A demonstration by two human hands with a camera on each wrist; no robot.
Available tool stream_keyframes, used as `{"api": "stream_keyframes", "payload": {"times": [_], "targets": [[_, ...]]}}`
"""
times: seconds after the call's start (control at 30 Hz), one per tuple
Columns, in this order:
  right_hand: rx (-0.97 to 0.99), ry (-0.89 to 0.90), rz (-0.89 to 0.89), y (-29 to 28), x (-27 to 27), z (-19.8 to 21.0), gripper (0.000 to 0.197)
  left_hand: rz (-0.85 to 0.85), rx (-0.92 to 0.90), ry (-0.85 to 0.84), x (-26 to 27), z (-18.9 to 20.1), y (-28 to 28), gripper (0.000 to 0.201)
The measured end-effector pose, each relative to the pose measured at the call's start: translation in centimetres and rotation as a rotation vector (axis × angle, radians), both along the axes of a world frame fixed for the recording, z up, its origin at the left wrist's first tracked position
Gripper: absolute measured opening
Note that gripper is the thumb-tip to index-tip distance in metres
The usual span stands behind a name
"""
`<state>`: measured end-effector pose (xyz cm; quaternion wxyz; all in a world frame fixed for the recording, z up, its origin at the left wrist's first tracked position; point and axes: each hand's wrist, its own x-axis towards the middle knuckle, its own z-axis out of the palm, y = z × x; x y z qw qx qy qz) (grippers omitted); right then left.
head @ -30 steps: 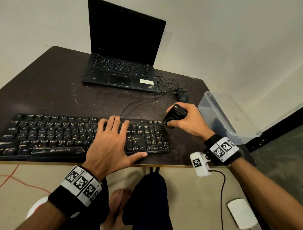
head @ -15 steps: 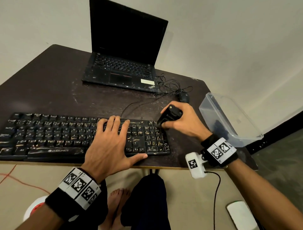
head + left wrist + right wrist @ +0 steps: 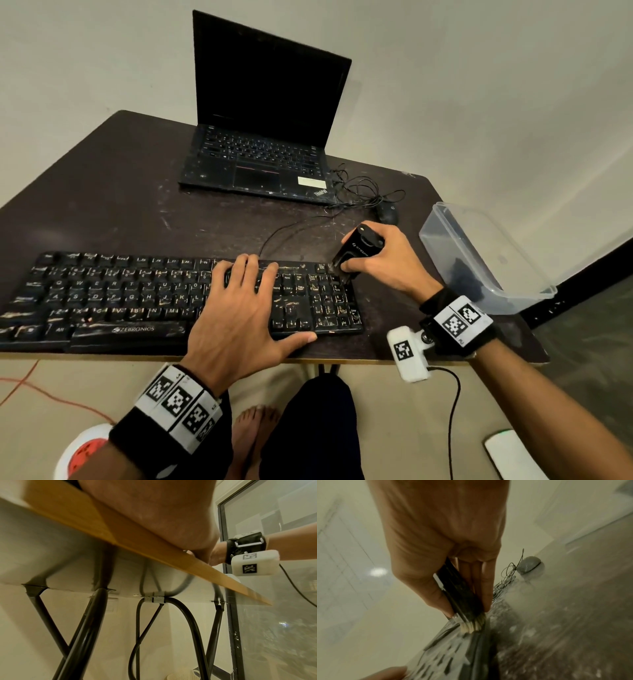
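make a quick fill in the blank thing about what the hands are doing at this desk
1. The right hand grips a small black ____ with pale bristles.
2. The left hand lies flat on the black ____.
3. Behind both hands, on the table, stands an open ____ with a dark screen.
4. The clear plastic container sits at the table's ____ edge.

Missing words: brush; keyboard; laptop; right.

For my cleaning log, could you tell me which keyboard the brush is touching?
The separate Zebronics keyboard at the near edge, where the brush meets its right end; the laptop's keyboard sits farther back, untouched.
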<state>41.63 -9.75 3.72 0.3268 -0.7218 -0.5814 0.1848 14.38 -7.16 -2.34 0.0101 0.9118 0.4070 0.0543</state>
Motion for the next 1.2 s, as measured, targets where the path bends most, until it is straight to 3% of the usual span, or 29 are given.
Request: {"api": "stream_keyframes", "payload": {"times": [0.23,0.53,0.67,0.8,1.2], "targets": [[-0.008,-0.093,-0.057,0.6,-0.5,0.0,0.03,-0.005,-0.007,-0.019,0.0,-0.1,0.1,0.124],[-0.037,-0.082,-0.082,0.4,-0.9,0.2,0.029,-0.024,-0.012,-0.041,0.0,-0.2,0.3,0.126],[-0.052,-0.126,-0.085,0.2,-1.1,0.4,0.03,-0.036,0.057,-0.063,-2.5,0.8,1.8,0.135],[-0.051,-0.085,-0.089,-0.2,-1.2,0.4,0.031,0.022,0.041,0.04,-7.3,1.0,4.2,0.145],[-0.023,-0.151,-0.07,0.7,-2.4,0.2,0.029,0.033,0.089,0.018,-8.7,0.0,4.2,0.134]]}}
